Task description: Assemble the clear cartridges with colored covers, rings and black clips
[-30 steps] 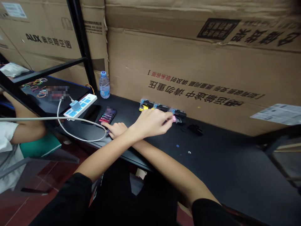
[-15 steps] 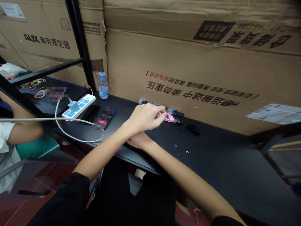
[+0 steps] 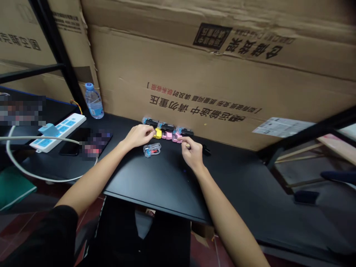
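Note:
My left hand (image 3: 140, 135) is closed, its fingertips on the yellow end of a small toy pistol (image 3: 158, 133) at the left of a row. Beside that, a pink toy pistol (image 3: 167, 135) and another pink one (image 3: 177, 137) lie against black and clear blue parts (image 3: 166, 127). My right hand (image 3: 192, 152) is curled at the right end of the row, its index finger reaching to the last pink piece. A small brownish round end (image 3: 188, 146) shows in its fist; its kind is unclear. A clear toy pistol (image 3: 152, 149) with blue and red inside lies apart, nearer me.
A black part (image 3: 206, 150) lies right of my right hand. To the left are a water bottle (image 3: 94, 101), a white power strip (image 3: 59, 132), dark phones (image 3: 74, 142) and a looping white cable (image 3: 27, 175). Cardboard (image 3: 178, 70) walls the back of the black table (image 3: 155, 185).
My hands, crossed or overlapping before, are now apart, left at the yellow piece and right at the pink end. The clear toy pistol now shows on the table. The view has shifted right.

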Demonstrator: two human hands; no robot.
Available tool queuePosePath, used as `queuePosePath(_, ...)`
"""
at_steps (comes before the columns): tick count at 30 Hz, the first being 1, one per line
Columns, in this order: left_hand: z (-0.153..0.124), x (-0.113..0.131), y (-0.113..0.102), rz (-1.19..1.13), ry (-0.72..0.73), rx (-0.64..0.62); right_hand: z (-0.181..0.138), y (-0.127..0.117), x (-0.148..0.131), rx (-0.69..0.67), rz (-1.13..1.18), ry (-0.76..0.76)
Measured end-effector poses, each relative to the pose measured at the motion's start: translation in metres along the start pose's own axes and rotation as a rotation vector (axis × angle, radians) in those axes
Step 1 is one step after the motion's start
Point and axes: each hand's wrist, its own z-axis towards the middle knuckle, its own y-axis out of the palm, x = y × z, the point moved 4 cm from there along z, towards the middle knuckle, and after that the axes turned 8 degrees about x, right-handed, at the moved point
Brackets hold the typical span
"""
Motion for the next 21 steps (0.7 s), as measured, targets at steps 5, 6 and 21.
queuePosePath(5,-0.007,0.0,0.005,-0.002,0.08,-0.132,-0.003,-0.015,0.007,0.066,0.019,0.109)
queuePosePath(6,-0.008,0.001,0.006,-0.006,0.089,-0.177,-0.003,-0.019,0.008,0.095,0.018,0.123)
queuePosePath(21,-0.019,0.015,0.032,-0.234,0.179,-0.343,0.01,-0.053,0.055,0.49,0.284,0.519)
